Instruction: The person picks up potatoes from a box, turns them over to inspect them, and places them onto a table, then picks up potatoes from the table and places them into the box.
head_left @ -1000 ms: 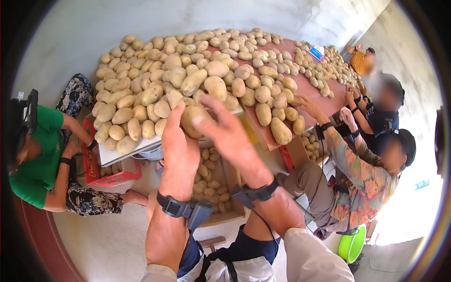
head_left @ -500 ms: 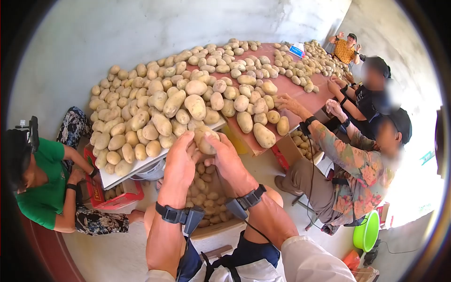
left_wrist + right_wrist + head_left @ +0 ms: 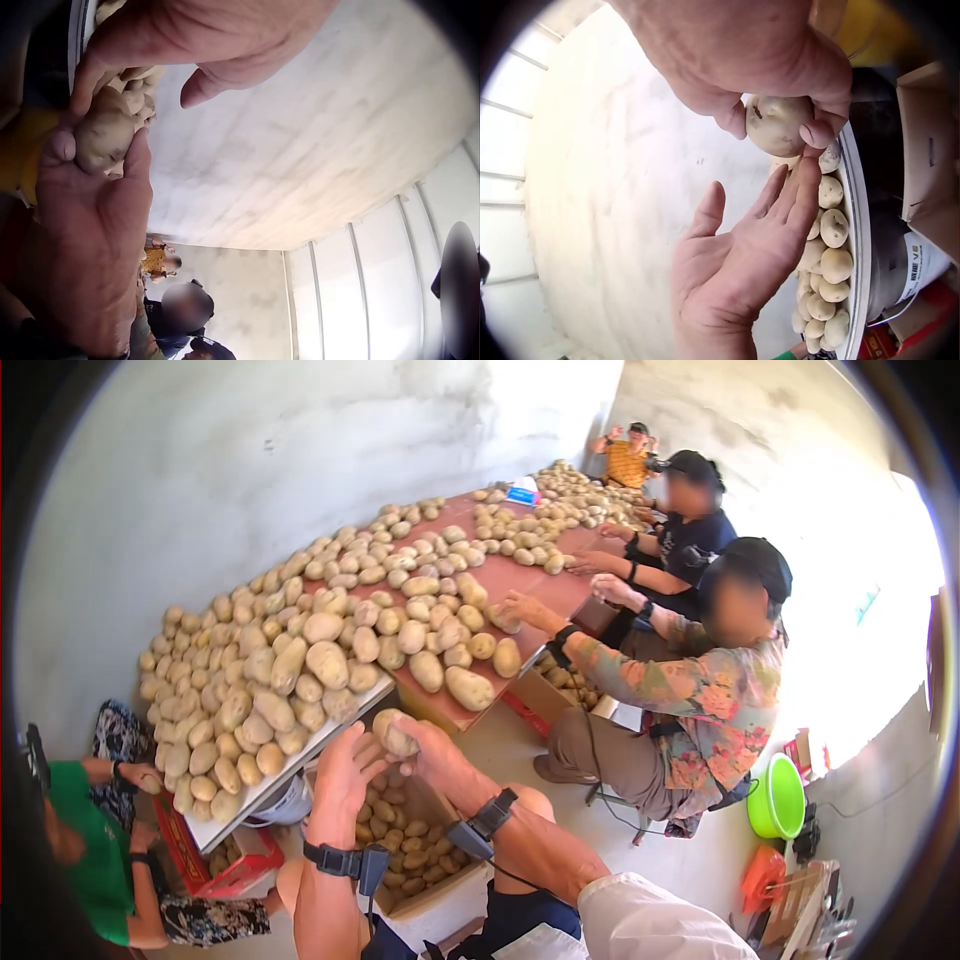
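Note:
My right hand (image 3: 438, 758) holds a potato (image 3: 394, 732) between thumb and curled fingers, above a cardboard box (image 3: 432, 802) of potatoes. A dark mark and a dent show on the potato's skin (image 3: 774, 127) in the right wrist view. Beside it is my left hand (image 3: 343, 772), palm turned up, its fingers extended and fingertips right at the potato's underside. In the left wrist view, the left thumb stands well apart from the potato (image 3: 105, 141). Just beyond the hands, a large heap of potatoes (image 3: 240, 705) covers the white-edged table (image 3: 335, 722).
A reddish-brown tabletop (image 3: 560, 575) with more potatoes continues to the back right. A person in a floral shirt (image 3: 700, 700) sits close on the right, another in green (image 3: 90, 850) on the left. A bucket (image 3: 285, 807) stands under the table; a green basin (image 3: 776, 797) is at right.
The head view has swung to the right. My hands moved from around a potato over the heap's front edge to above the box; the left hand has opened away while the right grips the potato.

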A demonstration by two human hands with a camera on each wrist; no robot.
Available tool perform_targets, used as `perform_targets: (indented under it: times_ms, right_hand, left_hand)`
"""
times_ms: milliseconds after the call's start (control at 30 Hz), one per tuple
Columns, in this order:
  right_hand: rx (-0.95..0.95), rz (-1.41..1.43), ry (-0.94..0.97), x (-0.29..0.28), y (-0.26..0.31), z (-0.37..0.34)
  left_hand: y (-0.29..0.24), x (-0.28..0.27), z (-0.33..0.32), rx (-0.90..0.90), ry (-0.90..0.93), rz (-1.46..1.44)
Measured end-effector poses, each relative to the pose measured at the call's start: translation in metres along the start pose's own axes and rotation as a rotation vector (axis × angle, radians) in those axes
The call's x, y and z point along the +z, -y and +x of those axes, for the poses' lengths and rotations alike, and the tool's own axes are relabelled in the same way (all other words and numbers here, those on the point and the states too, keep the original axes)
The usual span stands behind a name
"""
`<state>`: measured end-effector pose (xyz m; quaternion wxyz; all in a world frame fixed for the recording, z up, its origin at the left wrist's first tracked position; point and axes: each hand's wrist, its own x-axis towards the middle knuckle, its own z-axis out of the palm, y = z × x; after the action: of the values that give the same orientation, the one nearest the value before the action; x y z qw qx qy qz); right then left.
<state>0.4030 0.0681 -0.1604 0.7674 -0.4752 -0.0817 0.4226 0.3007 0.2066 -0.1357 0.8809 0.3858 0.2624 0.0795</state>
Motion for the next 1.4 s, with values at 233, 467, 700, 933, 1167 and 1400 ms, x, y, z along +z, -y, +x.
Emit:
perform_targets:
  times_ms: [233, 467, 700, 933, 1167, 1400]
  right_hand:
    - [0.119, 0.064, -0.079, -0.023, -0.011, -0.028]
    - [0.198, 0.011, 0.007, -0.029, -0.018, -0.045]
    - [0.194, -0.219, 0.04, -0.027, -0.004, -0.025]
    - [-0.141, -0.176, 0.0, 0.039, 0.124, 0.039]
    - [-0.252, -0.405, 0.132, 0.057, 0.069, 0.035]
    - [0.404, -0.459, 0.097, -0.036, -0.184, -0.074]
  left_hand:
    - [-0.02, 0.042, -0.027, 0.361, 0.206, -0.041]
    - [-0.021, -0.005, -0.004, 0.158, 0.121, -0.3]
    - [-0.021, -0.026, -0.006, 0.171, 0.007, -0.275]
    - [-0.034, -0.03, -0.023, 0.169, -0.024, -0.191]
    - [-0.039, -0.039, -0.016, 0.201, -0.058, -0.138]
    - [-0.034, -0.06, -0.012, 0.22, -0.071, -0.142]
